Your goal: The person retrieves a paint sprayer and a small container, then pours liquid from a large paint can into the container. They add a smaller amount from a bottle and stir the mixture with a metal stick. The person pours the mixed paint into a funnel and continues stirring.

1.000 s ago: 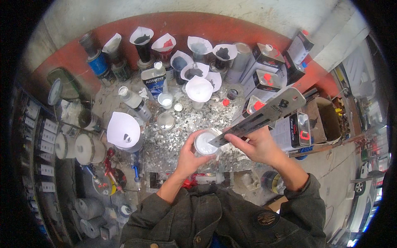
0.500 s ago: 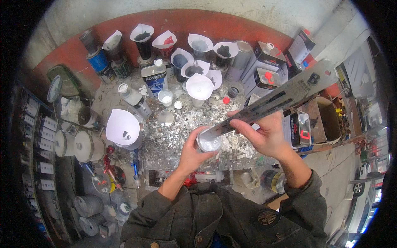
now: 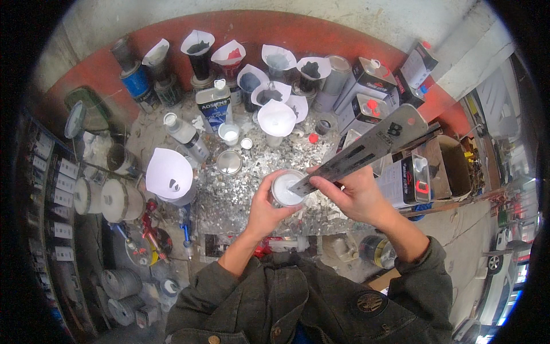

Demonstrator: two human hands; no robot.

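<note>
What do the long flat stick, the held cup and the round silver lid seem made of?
Stick: probably metal, dull grey and scuffed, though stiff plastic is possible.
Cup: likely smooth plastic; its rim looks translucent.
Round silver lid: likely metal, given its shiny, reflective face.

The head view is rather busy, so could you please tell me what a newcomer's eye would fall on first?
Probably the long grey strip in the right hand, slanting into the cup of whitish liquid that the left hand holds. Next, the white paper funnels toward the bench's back, before the wall's red band.
</note>
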